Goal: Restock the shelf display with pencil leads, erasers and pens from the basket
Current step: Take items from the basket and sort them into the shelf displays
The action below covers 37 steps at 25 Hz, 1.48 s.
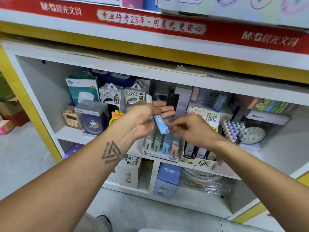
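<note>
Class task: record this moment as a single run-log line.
left hand: holds blue lead case | right hand: pinching at case's lower end | below: 2B display box | placed: not yet

Two power bank boxes stand side by side; blue alarm clock boxed below-left.

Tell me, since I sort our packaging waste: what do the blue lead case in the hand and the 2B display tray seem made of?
Blue lead case: likely hard plastic, with a clear glossy end. 2B display tray: apparently printed cardboard with a matte face, though blur leaves it uncertain.
</note>
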Tool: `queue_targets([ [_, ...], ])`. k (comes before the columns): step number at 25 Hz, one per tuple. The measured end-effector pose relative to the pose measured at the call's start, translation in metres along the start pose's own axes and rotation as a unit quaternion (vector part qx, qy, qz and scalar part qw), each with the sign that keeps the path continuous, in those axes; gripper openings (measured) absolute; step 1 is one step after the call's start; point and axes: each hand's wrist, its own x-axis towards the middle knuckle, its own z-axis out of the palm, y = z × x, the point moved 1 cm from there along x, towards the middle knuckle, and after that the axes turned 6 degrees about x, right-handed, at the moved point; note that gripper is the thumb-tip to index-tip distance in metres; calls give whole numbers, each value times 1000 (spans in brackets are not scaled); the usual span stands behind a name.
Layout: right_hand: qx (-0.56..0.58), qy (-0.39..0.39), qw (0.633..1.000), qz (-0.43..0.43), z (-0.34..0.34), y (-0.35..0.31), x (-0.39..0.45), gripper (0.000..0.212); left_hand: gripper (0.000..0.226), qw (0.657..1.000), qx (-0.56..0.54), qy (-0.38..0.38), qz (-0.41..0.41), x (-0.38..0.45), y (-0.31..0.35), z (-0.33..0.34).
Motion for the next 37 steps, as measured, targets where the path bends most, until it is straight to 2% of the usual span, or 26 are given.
queue_targets([
  [1,170,-5,985,36,-4,-9,-3,12,26,1000,-9,-1,10,0,0,2],
  [2,311,-33,948,64,-5,-19,-6,15,27,1000,-17,0,19,0,0,3],
  [3,396,-60,913,81,-3,-24,-8,23,28,999,-23,3,28,0,0,4],
  [4,439,-73,891,87,-1,-28,-10,28,28,999,-23,7,34,0,0,5],
  [6,455,-33,886,80,1,-33,-13,30,27,999,-13,21,40,1,1,4],
  [9,390,33,920,10,-6,-30,-14,28,23,998,-5,64,8,4,3,-2],
  [12,271,74,957,-64,-16,-29,-10,22,22,996,21,62,-63,3,-3,-4],
  [14,194,143,969,-57,-22,-22,0,18,21,987,101,71,-100,2,-6,-3],
  [16,52,193,979,-40,-28,-9,13,18,16,970,194,100,-104,3,-5,-6],
  [18,-60,185,980,-34,-26,4,25,18,15,962,229,107,-100,4,-1,-9],
  [20,-113,160,980,-41,-17,12,35,12,17,962,234,101,-99,3,4,-10],
  [24,-208,83,974,-36,2,18,53,4,41,969,195,93,-120,0,9,-14],
  [27,-217,42,975,-8,8,20,61,9,31,975,162,88,-122,0,9,-16],
  [33,-215,24,976,7,13,21,68,8,15,975,170,88,-110,-3,6,-16],
  [37,-220,3,975,7,14,22,70,13,17,976,164,95,-104,-3,4,-21],
])
